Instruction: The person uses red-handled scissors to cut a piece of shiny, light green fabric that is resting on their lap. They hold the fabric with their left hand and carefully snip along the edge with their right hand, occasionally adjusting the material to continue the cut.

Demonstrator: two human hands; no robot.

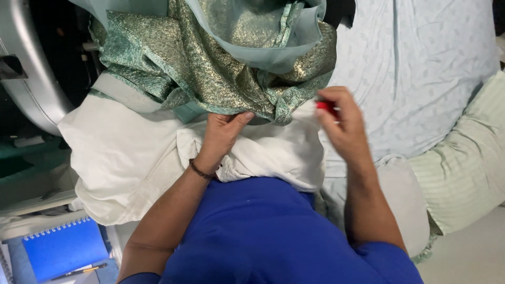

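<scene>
**Hem of green brocade pinned under the left hand, small red tool in the right**

The green-and-gold brocade cloth (210,68) lies heaped across the top of the view, with a sheer pale-teal layer (263,47) draped over its upper part. Its lower edge runs roughly left to right, just above the person's hands, and dips lowest near the middle, where the folds gather into a bunch.

The left hand (223,134) sits right at that edge. Its thumb and fingers close on the hem from below, pinching a fold of the brocade against the white cloth (126,158) bundled beneath it. A dark beaded bracelet (201,171) circles the wrist.

The right hand (342,123) hovers just to the right of the bunched folds, near the hem but not touching it as far as the view shows. Its fingers are curled together around a small red object (326,106), of which only a tip shows; what kind of tool it is cannot be told. The hem lies to the left of these fingers, so the left hand is the nearer one and already has hold of the cloth.

Around this, a pale blue patterned sheet (415,68) covers the surface to the right, with a light green striped pillow (463,163) at its edge. At lower left a blue spiral notebook (63,247) lies with a pen (79,272) beside it, and a curved grey metal part (31,73) rises at the far left. The person's blue shirt (263,236) fills the foreground.
</scene>
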